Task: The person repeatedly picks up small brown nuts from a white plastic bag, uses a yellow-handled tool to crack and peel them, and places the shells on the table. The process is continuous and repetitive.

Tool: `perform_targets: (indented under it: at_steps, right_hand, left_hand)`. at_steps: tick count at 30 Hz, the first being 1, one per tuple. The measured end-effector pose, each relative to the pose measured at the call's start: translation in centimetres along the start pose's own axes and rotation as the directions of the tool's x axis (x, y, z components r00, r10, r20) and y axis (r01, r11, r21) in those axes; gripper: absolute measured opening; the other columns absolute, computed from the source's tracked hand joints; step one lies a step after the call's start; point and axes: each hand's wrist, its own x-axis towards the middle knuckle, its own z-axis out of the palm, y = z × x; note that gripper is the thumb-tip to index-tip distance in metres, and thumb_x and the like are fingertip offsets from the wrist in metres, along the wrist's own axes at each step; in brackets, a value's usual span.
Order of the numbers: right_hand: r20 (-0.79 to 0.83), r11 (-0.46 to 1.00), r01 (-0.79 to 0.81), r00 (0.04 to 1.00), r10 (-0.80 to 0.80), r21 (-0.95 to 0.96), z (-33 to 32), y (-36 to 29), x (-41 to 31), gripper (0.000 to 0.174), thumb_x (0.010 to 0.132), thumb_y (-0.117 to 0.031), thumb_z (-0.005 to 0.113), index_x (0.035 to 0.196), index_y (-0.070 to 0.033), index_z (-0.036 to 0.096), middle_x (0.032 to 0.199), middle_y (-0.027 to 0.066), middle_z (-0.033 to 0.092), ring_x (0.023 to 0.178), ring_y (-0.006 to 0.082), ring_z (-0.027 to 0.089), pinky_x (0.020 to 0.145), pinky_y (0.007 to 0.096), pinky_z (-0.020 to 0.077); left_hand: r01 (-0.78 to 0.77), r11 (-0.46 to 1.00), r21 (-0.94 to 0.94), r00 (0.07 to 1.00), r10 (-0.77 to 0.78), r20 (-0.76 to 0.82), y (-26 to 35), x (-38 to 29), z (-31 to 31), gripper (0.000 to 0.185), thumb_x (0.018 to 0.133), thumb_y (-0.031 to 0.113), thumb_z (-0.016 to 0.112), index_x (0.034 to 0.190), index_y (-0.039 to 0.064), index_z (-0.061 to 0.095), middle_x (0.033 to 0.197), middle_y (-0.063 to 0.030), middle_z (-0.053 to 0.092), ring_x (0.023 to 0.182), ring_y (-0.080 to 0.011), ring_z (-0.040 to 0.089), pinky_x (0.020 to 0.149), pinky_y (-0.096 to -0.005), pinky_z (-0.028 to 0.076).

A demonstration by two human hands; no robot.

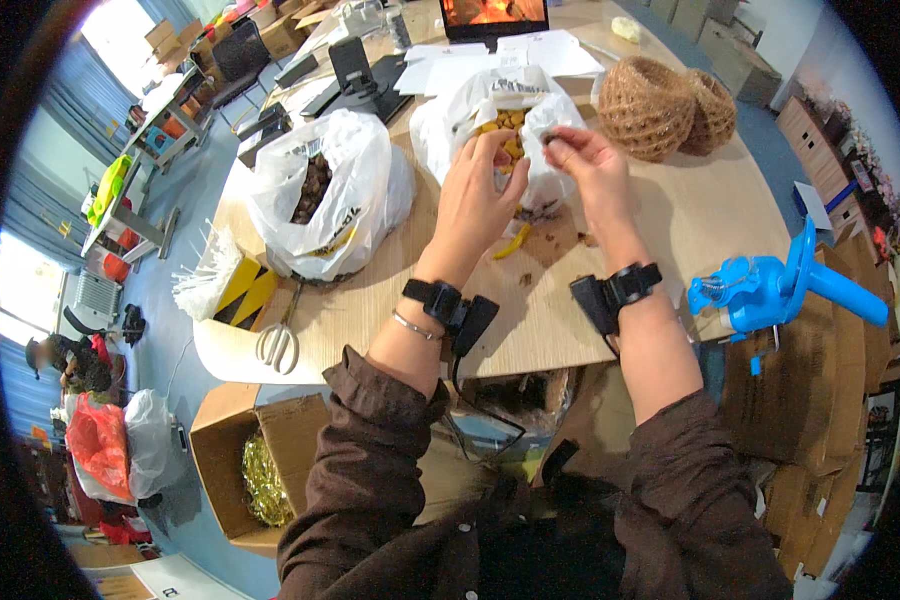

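Both hands are over the near side of a white plastic bag [435, 135] that stands open with small yellow pieces [511, 120] inside. My left hand [484, 180] is at the bag's mouth with its fingers curved; whether it holds a piece is hidden. My right hand [589, 161] pinches a small dark piece [547, 138] between thumb and fingertips, just right of the yellow pieces. A curved yellow strip [512, 241] and dark scraps [525, 280] lie on the wooden table [562, 330]. A second white bag [375, 165], left of my hands, holds brown lumps [313, 187].
Scissors [277, 346] and a yellow-black box of white sticks [247, 292] are at the table's left edge. Balls of brown twine [645, 109] stand at the back right. A blue tool [765, 292] sits at the right edge. Below are cardboard boxes [292, 435]. A person [82, 364] is far left.
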Motion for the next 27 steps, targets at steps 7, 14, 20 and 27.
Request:
perform_targets:
  at_steps: [7,14,20,27]
  right_hand:
    - [0.168,0.964,0.018,0.985,0.028,-0.266,0.6,0.2,-0.7,0.022,0.091,-0.007,0.073,0.11,0.003,0.069,0.102,0.0077,0.073,0.093,0.0115,0.068,0.085,0.0263,0.0546]
    - [0.185,0.982,-0.165,0.966,0.18,-0.092,0.7,-0.3,-0.9,0.024,0.094,-0.01,0.072,0.113,0.003,0.066,0.104,0.0071,0.072,0.094,0.0127,0.068,0.084,0.0276,0.0568]
    - [0.206,0.98,-0.139,0.964,0.167,-0.141,0.7,0.1,-0.8,0.025,0.094,-0.014,0.075,0.111,0.002,0.067,0.1,0.0056,0.071,0.089,0.0115,0.068,0.08,0.0262,0.0574]
    - [0.186,0.966,-0.24,0.949,0.254,-0.093,0.5,0.0,-0.9,0.026,0.096,-0.022,0.072,0.107,0.001,0.068,0.091,0.0033,0.071,0.078,0.0088,0.067,0.069,0.0235,0.0553]
  left_hand:
    - [-0.109,0.994,-0.01,0.993,0.109,0.048,-0.8,0.3,0.2,0.027,0.093,0.01,0.067,0.118,0.001,0.063,0.102,-0.0183,0.069,0.085,-0.0311,0.069,0.077,-0.0368,0.056]
    - [0.066,0.984,-0.166,0.996,-0.056,0.064,0.1,0.0,-0.1,0.022,0.092,0.004,0.067,0.113,0.002,0.063,0.093,-0.0155,0.069,0.081,-0.0248,0.068,0.075,-0.0335,0.055]
    - [0.095,0.982,-0.161,0.991,-0.077,0.112,0.5,-0.1,-0.4,0.022,0.091,0.005,0.068,0.113,0.002,0.063,0.089,-0.0129,0.071,0.079,-0.019,0.068,0.074,-0.0319,0.055]
    - [0.108,0.962,-0.25,0.991,-0.084,0.107,0.5,-0.3,-0.3,0.021,0.092,0.005,0.069,0.111,0.0,0.062,0.088,-0.0135,0.072,0.079,-0.0182,0.07,0.073,-0.0306,0.056]
